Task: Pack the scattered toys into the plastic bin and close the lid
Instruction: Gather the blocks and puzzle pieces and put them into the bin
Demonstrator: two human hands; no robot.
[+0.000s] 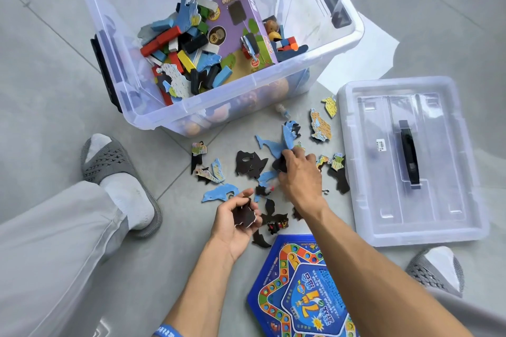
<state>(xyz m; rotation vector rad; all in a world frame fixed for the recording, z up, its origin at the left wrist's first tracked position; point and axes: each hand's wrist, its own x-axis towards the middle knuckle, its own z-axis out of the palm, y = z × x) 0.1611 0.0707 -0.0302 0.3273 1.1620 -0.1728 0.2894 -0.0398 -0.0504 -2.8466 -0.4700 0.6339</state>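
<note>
Two hands (238, 216) (299, 169), each gripping puzzle pieces (250, 163); one bin (169, 115).

Bright, even daylight, slightly cool cast. A hard-edged sunlit patch on the floor (364, 55) beyond the plastic bin (276, 96), so light comes from the far right. Shadows soft and short: faint under the right hand (299, 172) and the left hand (235, 217), darker under the slipper (120, 178). Mild glare on the bin's clear walls and on the lid (410, 161); glossy tiles give a small reflection bottom left. Strong wide-angle distortion: tile seams bow, bin rim curves, legs and forearms stretch at the edges. Centre sharp; corners soft. Slight motion blur at the right hand's fingertips. Fine print on the game board (304, 290) unreadable, compression smear.
</note>
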